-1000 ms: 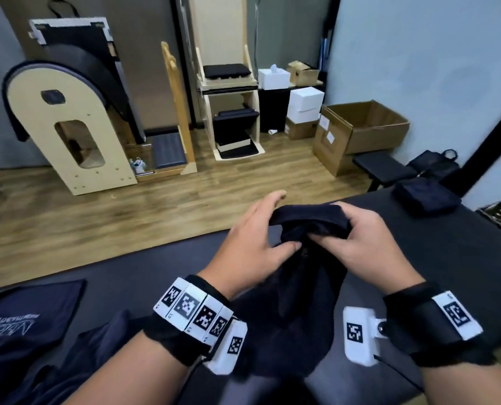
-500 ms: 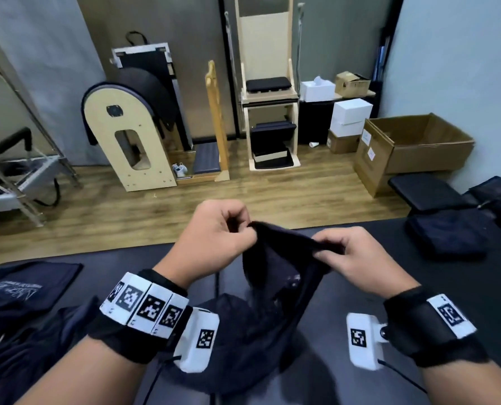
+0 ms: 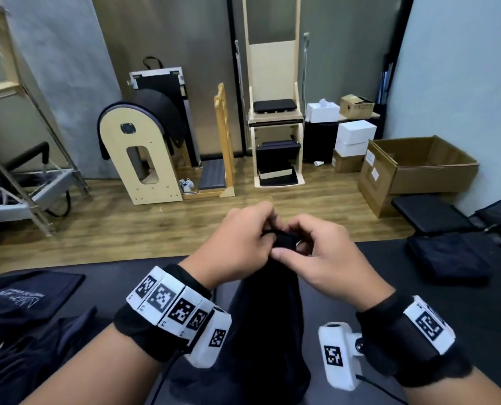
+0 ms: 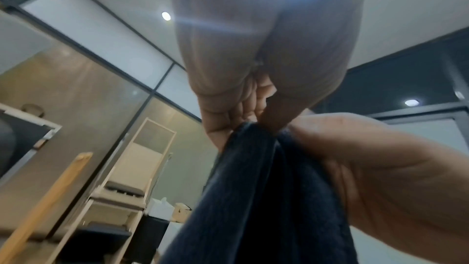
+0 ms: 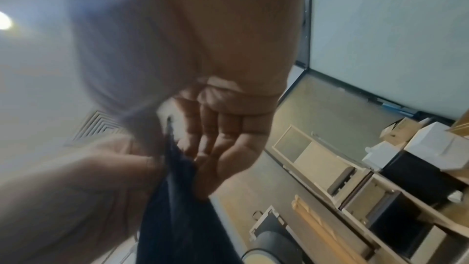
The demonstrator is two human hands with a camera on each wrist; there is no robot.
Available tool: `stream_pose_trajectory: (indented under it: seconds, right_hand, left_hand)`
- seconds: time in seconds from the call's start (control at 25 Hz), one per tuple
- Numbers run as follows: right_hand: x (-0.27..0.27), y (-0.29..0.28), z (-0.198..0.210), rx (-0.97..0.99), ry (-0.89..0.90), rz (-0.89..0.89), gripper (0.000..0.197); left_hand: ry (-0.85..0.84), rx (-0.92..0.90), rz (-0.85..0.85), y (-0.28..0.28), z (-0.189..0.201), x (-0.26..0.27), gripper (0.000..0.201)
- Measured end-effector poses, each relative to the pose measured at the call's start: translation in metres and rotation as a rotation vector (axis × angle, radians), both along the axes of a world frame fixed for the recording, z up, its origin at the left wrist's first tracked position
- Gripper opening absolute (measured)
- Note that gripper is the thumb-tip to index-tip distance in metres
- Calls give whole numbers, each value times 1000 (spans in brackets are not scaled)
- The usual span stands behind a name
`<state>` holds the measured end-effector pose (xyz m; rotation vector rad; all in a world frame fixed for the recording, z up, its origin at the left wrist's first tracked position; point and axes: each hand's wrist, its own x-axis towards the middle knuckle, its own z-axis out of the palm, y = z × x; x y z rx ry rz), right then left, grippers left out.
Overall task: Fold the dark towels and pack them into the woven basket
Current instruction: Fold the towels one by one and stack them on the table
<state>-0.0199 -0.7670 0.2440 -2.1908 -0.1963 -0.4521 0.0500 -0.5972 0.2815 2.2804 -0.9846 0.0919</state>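
Note:
A dark towel (image 3: 269, 323) hangs from both my hands down to the black table (image 3: 345, 302), its top edge bunched between them. My left hand (image 3: 265, 229) and right hand (image 3: 293, 244) meet above the table's far edge, and each pinches the towel's top. In the left wrist view the left hand (image 4: 246, 119) grips the towel (image 4: 266, 198) with the right hand (image 4: 380, 168) beside it. In the right wrist view the right hand (image 5: 203, 154) holds the towel (image 5: 177, 218) next to the left hand (image 5: 76, 188). The woven basket is out of view.
A folded dark towel (image 3: 450, 258) lies on the table at the right. Loose dark towels (image 3: 24, 317) are piled at the left. Beyond the table are a wooden floor, an open cardboard box (image 3: 418, 168) and wooden exercise equipment (image 3: 138, 153).
My hands have come together, so the towel's two held top corners now meet. The towel hangs narrower and lifted higher. The view has swung left and up.

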Motion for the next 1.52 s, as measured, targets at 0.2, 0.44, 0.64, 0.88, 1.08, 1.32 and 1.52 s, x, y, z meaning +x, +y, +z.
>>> stream_pose_trajectory:
  seconds: [0.2,0.44,0.64,0.88,1.08,1.32,1.52]
  right_hand:
    - [-4,-17,5,-94,-50,-84,16]
    - [-31,-77,1,-8,11,-266,23]
    - [-41,-99,-24,-182,400,-362,23]
    - [-31,-102,-68,34,806,-234,13]
    - [63,-105,-50,111,718,-247,12]
    - [148,-108,103,62,-243,-646,18]
    - [122,-99,133,92,-471,-548,20]
  left_hand:
    - [428,-78,-131,18,-43,2,9]
    - [478,406,-246,66,-95,10,19]
    - [484,480,-120,85,-103,33,23]
    - [334,715,19,106,-99,63,28]
    - [252,334,331,86,-56,142,22]
    - [-629,-120,384,71,131,200,23]
    - [-870,-157,330,101,160,183,28]
